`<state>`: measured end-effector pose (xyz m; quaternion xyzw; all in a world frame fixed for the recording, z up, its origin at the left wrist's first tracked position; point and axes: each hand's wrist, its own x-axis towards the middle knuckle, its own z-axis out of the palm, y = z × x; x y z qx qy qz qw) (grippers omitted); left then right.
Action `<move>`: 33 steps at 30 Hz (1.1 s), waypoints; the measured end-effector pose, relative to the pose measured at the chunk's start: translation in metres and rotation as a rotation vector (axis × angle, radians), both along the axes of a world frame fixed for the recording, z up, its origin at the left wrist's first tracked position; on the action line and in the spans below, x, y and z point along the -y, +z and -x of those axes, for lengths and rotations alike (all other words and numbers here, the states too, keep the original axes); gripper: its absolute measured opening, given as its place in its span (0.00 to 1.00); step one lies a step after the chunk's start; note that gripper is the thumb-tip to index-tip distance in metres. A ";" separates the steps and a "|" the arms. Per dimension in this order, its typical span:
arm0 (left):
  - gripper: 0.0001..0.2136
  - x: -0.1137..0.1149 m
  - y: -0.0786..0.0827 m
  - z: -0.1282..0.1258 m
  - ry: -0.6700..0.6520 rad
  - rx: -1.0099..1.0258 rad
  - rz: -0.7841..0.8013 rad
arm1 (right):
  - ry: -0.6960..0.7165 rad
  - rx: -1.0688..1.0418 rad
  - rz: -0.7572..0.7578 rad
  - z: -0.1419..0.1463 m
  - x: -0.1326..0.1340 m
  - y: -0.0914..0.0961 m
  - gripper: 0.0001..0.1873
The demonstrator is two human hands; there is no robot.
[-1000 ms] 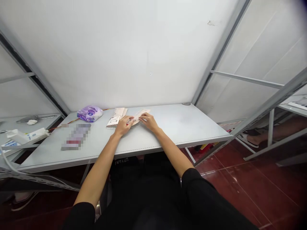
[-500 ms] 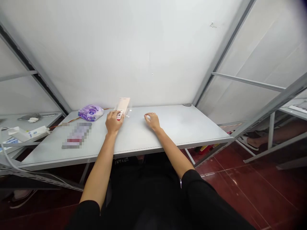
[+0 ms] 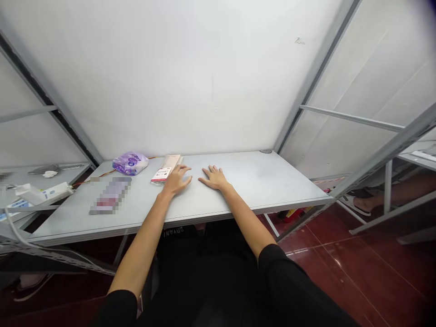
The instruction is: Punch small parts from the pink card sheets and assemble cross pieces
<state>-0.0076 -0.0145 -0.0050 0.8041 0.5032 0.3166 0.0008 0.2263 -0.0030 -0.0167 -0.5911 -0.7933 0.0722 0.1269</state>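
Note:
A flat packet with a pale pink top and a red-and-white label (image 3: 165, 168) lies on the grey-white table (image 3: 259, 181), left of the middle, in what looks like a clear plastic sleeve. Just right of it is my left hand (image 3: 176, 180), its fingers spread and nothing in its grasp; whether its edge touches the packet I cannot tell. My right hand (image 3: 214, 177) rests palm down on the tabletop, fingers apart, a short gap away from the left one.
Toward the back left sits a purple-and-white soft pack (image 3: 130, 163), seemingly tissues. A blurred-out flat item (image 3: 111, 195) lies in front of it. Farther left is a white power strip (image 3: 56, 191) with a cable. Metal frame posts (image 3: 311, 81) border the table, with a white wall behind.
My left hand has let go of the packet, which was tilted up and now lies flat. That hand has moved right and opened. My right hand has uncurled and flattened onto the table.

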 end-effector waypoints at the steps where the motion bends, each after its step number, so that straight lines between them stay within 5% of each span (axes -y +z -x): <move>1: 0.25 0.002 -0.002 -0.006 -0.085 -0.051 0.061 | 0.000 -0.002 0.006 0.000 0.001 0.000 0.45; 3: 0.33 0.006 -0.006 -0.014 -0.189 -0.161 0.190 | -0.001 -0.005 0.021 0.000 0.003 0.001 0.49; 6: 0.41 0.006 -0.011 -0.020 -0.175 -0.284 0.309 | 0.002 -0.004 0.068 0.000 0.004 0.003 0.54; 21: 0.45 0.003 -0.014 -0.018 -0.158 -0.375 0.396 | 0.004 0.002 0.076 -0.001 0.004 0.003 0.53; 28: 0.43 0.005 -0.016 -0.020 -0.161 -0.330 0.353 | 0.003 0.018 0.085 -0.002 0.003 0.003 0.53; 33: 0.25 0.006 -0.004 -0.017 -0.164 -0.098 0.182 | -0.001 0.008 0.037 -0.002 0.001 0.000 0.48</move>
